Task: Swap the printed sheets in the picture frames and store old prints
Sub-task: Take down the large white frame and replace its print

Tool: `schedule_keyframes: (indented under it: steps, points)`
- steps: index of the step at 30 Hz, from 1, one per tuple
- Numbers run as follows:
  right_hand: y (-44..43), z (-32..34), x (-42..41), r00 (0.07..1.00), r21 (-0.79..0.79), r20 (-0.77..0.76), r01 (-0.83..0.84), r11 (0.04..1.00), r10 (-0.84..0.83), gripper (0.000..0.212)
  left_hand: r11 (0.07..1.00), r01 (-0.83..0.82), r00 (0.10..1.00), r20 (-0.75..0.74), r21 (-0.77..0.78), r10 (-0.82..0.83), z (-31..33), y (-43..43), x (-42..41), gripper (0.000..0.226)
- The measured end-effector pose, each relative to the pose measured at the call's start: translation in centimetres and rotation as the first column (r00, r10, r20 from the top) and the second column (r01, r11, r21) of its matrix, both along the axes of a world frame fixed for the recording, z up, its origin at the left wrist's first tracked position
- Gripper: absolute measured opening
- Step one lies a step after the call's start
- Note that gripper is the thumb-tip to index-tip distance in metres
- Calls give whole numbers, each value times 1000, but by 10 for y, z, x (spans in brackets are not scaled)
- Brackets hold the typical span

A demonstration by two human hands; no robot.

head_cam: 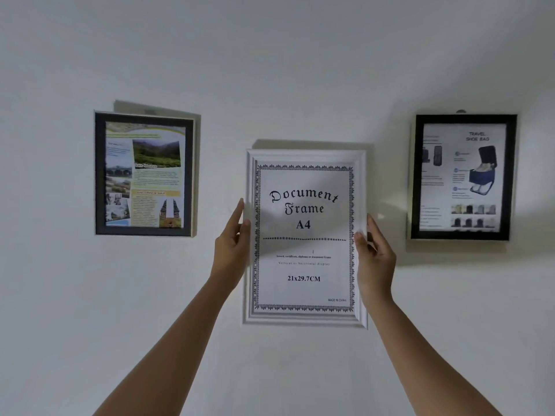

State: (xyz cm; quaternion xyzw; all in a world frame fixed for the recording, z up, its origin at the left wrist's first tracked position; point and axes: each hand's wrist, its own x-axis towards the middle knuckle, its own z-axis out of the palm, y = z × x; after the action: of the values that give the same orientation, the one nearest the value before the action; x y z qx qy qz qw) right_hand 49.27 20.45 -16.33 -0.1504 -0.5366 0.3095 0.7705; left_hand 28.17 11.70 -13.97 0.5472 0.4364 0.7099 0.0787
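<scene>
A white frame [304,319] is standing upright against the wall [270,70], and both hands are grasping it by its long sides. The left hand [231,250] is pinching the frame's left edge, thumb lying on the front moulding and fingers running up along the side. The right hand [375,259] is clasping the frame's right edge at about the same height, thumb on the front and fingers curling round the side. Inside the white frame a printed sheet [303,244] is showing the words "Document Frame A4" within a dark ornamental border. Whether the frame is hanging on the wall or being carried by the hands alone cannot be told. Left of the white frame and higher, a dark frame [99,175] is displaying a colourful brochure print [144,175]. Right of the white frame and higher, a black frame [511,175] is displaying a "Travel Shoe Bag" print [464,175].
</scene>
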Motion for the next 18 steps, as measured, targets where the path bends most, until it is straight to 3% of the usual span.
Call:
schedule_keyframes:
  steps: [13,18]
  points:
    - [5,-19,-8,998,20,26,63,998,-64,44,994,-101,995,-17,49,102,-17,7,2,42]
    - [8,-18,-7,995,33,41,89,995,-90,43,997,-68,998,2,44,68,-15,7,4,44]
